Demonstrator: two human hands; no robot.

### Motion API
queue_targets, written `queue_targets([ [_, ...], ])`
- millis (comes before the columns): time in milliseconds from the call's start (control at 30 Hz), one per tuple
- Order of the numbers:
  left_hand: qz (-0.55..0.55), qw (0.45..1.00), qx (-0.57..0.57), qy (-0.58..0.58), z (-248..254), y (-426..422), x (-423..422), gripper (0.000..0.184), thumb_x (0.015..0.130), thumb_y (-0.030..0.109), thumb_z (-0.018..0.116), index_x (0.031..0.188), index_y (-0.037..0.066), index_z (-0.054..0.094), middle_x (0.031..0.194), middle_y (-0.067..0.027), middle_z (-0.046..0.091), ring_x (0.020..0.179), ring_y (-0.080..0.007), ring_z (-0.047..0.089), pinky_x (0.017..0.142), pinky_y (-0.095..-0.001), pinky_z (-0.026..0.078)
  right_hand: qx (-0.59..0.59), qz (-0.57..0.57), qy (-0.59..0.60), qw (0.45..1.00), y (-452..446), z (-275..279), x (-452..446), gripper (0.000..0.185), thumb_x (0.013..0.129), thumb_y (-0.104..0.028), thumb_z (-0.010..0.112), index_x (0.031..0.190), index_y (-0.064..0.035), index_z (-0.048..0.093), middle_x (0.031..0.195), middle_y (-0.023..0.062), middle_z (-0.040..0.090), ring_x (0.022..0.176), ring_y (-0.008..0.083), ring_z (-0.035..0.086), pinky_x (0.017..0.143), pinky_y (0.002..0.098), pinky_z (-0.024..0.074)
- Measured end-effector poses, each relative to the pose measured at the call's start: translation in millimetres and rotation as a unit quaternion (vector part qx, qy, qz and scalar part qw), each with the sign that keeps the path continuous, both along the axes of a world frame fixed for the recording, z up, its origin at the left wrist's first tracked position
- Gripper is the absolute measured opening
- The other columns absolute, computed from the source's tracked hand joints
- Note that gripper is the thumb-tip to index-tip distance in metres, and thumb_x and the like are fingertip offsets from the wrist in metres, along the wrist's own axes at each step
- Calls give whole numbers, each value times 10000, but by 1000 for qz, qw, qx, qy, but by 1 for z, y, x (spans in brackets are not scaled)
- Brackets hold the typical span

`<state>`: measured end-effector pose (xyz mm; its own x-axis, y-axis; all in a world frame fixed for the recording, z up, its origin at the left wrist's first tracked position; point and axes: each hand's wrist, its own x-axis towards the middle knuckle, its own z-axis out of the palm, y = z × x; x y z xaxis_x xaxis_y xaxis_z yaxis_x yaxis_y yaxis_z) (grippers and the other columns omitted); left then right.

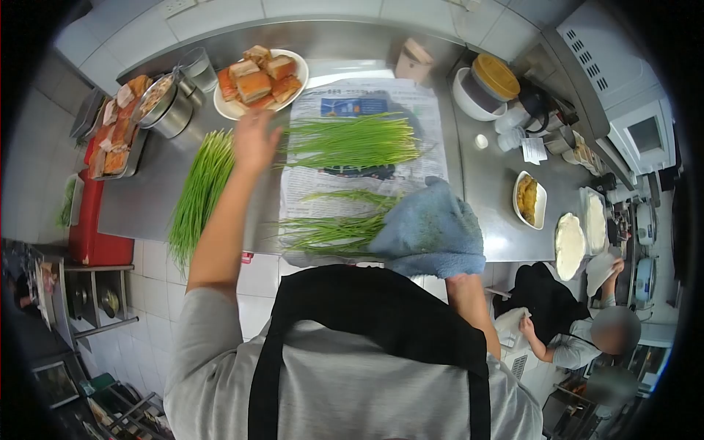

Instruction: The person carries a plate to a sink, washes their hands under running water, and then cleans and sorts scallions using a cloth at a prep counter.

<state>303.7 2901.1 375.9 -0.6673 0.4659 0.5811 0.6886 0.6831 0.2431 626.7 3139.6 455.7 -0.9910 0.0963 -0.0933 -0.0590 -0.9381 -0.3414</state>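
My left hand (257, 139) reaches between a white plate of roast pork pieces (254, 86) and a bundle of green chives (202, 191) lying on the steel counter. Its thumb stands apart from the fingers, and nothing shows in its grasp. A blue towel (433, 227) hangs over my right hand (463, 282), which grips it from below; those fingers are mostly hidden. The towel covers part of a thin chive bunch (330, 232) on newspaper (301, 183). Beyond it, a thicker chive bundle (352, 139) lies across the same newspaper.
At the left stand a steel pot (172, 110), a glass (198, 70) and a tray of meat (117, 143). To the right are a bowl with a yellow lid (495, 77) and a small dish (539, 209). A co-worker (557, 315) holds cloths at the lower right.
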Motion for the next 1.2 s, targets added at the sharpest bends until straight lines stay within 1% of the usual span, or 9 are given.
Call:
queue_targets([
  [67,-90,988,1,-124,6,69,9,155,758,167,658,889,98,614,990,-119,597,924,-316,568,791,-400,468,-3,1,-3,1000,6,0,2,442,923,-470,413,1144,-96,499,1087,98,550,1032,277,512,854,421,420],
  [133,-123,981,-44,-143,-12,127,5,130,756,178,650,852,94,624,930,-99,614,864,-306,592,737,-414,484,-6,0,-5,1000,14,1,10,445,922,-473,414,1143,-96,499,1085,98,550,1029,277,513,848,421,423],
  [300,-40,969,-151,-191,-31,200,9,109,787,172,576,847,113,646,916,-127,628,901,-313,600,731,-430,488,-17,-10,-24,1000,32,-4,39,452,917,-479,419,1141,-94,499,1081,98,550,1024,277,516,833,420,432],
  [733,-8,957,-163,-241,-30,191,0,133,843,240,520,910,149,590,926,-139,638,877,-311,608,737,-456,461,-28,8,-15,999,63,-10,46,471,906,-494,431,1136,-89,500,1071,97,550,1010,279,525,792,419,453],
  [833,-9,978,-158,-139,-46,196,12,117,844,249,535,885,160,599,903,-127,637,881,-311,606,737,-455,455,-32,24,7,999,63,-9,41,475,903,-498,434,1135,-88,500,1068,97,550,1006,279,527,783,419,457],
  [933,39,973,-154,-166,-47,205,10,110,837,253,560,879,165,612,863,-114,640,878,-306,607,744,-449,452,-32,38,35,998,61,-9,40,480,901,-501,436,1134,-87,501,1066,97,550,1003,279,529,774,419,462],
  [1033,51,966,-157,-200,-20,199,17,87,811,193,548,852,154,615,885,-85,633,888,-288,604,758,-459,449,-29,40,27,998,60,-10,35,484,898,-505,439,1133,-86,501,1064,97,550,1000,279,531,765,418,467],
  [1133,-36,972,-26,-229,-4,183,16,76,821,154,541,871,145,598,834,-95,649,807,-311,626,715,-430,473,-22,32,-36,999,58,-9,31,510,856,-537,483,1115,-99,498,1018,75,545,928,251,542,703,384,478],
  [1200,-132,928,65,-341,26,174,36,51,875,108,516,900,85,554,761,-81,638,707,-227,625,670,-350,485,0,29,-60,998,56,-4,24,503,830,-538,526,1094,-111,499,973,52,545,853,221,550,640,350,477],
])
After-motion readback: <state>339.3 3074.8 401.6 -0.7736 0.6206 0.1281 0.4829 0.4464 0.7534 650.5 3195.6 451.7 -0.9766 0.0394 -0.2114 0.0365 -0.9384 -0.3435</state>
